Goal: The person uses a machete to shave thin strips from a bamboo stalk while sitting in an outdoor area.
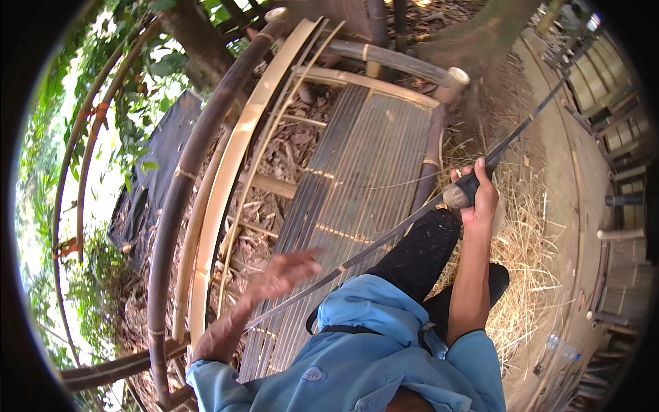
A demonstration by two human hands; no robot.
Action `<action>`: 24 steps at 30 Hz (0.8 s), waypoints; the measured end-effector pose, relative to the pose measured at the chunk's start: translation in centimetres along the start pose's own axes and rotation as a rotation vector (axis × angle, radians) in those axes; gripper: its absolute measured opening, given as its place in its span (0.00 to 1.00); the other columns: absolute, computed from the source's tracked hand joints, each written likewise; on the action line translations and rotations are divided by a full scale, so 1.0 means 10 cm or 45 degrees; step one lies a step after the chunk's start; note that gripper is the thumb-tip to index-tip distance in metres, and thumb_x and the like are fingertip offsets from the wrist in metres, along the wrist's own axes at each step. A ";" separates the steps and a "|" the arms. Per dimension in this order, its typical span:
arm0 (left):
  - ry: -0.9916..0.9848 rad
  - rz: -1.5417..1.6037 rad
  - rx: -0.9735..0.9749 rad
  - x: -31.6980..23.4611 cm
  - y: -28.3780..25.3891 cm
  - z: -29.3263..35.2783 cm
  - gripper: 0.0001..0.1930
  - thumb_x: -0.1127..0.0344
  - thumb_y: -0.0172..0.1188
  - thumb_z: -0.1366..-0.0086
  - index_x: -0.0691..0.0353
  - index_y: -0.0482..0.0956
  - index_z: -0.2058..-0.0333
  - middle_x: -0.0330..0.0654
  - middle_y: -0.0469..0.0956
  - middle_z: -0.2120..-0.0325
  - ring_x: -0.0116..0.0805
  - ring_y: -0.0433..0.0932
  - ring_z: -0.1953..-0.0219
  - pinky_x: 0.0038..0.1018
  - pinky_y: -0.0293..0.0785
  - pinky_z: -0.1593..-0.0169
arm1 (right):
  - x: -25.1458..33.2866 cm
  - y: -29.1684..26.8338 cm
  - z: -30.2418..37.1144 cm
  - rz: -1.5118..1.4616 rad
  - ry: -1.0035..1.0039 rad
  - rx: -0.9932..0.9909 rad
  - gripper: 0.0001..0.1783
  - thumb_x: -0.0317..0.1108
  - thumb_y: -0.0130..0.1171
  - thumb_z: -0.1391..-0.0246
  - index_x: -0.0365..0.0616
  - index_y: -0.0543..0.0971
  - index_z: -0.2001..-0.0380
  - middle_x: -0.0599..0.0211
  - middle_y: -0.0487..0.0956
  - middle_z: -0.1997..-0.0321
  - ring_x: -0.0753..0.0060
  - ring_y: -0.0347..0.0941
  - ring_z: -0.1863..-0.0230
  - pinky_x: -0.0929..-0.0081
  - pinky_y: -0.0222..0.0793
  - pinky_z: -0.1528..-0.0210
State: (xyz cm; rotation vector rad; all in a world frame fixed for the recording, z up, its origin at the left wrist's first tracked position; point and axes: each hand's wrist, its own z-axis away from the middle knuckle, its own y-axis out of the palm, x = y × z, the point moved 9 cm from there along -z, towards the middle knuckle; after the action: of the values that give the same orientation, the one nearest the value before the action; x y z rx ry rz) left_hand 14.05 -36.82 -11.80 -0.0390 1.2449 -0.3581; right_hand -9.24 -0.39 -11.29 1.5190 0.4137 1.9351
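A long, thin dark bamboo strip with pale joints slants from beside my left hand, across my lap, to the upper right. My right hand is raised at the right and closed around a wooden handle with a rounded pale end and a black part by the palm. The strip passes at this hand; whether the fingers also pinch it is hidden. My left hand hovers just above the strip's lower end, blurred, with its fingers stretched out and nothing visible in them.
I sit on a bamboo slat bench with thick dark poles. A wide split bamboo length leans along its left side. Pale shavings cover the ground at right, near a plastic bottle. Dark sheeting hangs at left.
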 end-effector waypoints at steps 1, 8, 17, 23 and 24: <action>0.037 0.061 0.119 -0.17 0.31 -0.04 0.28 0.48 0.65 0.34 0.66 0.80 0.47 0.53 0.83 0.57 0.39 0.82 0.56 0.32 0.80 0.53 | 0.16 -0.09 -0.08 -0.022 -0.032 0.008 0.12 0.38 0.65 0.39 0.43 0.76 0.60 0.68 0.76 0.70 0.70 0.79 0.66 0.58 0.85 0.60; 0.172 -0.156 -0.038 -0.88 0.77 -0.52 0.15 0.65 0.65 0.33 0.70 0.82 0.53 0.46 0.81 0.74 0.26 0.76 0.74 0.27 0.73 0.69 | 0.76 -0.27 -0.07 0.242 -0.148 0.069 0.19 0.39 0.64 0.38 0.36 0.73 0.53 0.51 0.81 0.56 0.51 0.83 0.54 0.57 0.86 0.60; 0.933 -1.053 -0.351 -2.00 0.32 -0.76 0.11 0.70 0.68 0.39 0.65 0.83 0.58 0.49 0.78 0.75 0.47 0.79 0.76 0.36 0.74 0.73 | 0.72 -1.18 0.22 0.226 -0.035 -0.207 0.26 0.55 0.59 0.36 0.40 0.75 0.54 0.57 0.84 0.59 0.73 0.82 0.66 0.78 0.76 0.79; 1.175 -1.311 -0.426 -1.96 0.02 -0.43 0.16 0.69 0.74 0.49 0.59 0.86 0.59 0.38 0.78 0.75 0.36 0.76 0.75 0.33 0.72 0.73 | 0.90 -1.26 0.26 0.110 -0.208 -0.108 0.30 0.59 0.60 0.39 0.41 0.75 0.53 0.59 0.82 0.55 0.86 0.72 0.71 0.88 0.69 0.79; 1.194 -1.352 -0.441 -1.94 -0.02 -0.41 0.19 0.71 0.72 0.51 0.57 0.85 0.56 0.36 0.75 0.75 0.36 0.75 0.72 0.34 0.73 0.70 | 0.83 -1.33 0.21 0.037 -0.088 0.011 0.24 0.52 0.61 0.36 0.43 0.75 0.52 0.63 0.81 0.54 0.87 0.71 0.71 0.89 0.68 0.79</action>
State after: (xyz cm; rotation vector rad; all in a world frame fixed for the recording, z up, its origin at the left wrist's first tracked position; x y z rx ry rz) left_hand 4.94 -30.77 4.76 -0.9459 2.1414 -1.1557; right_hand -4.49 14.65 -12.47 1.6006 0.3729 1.8993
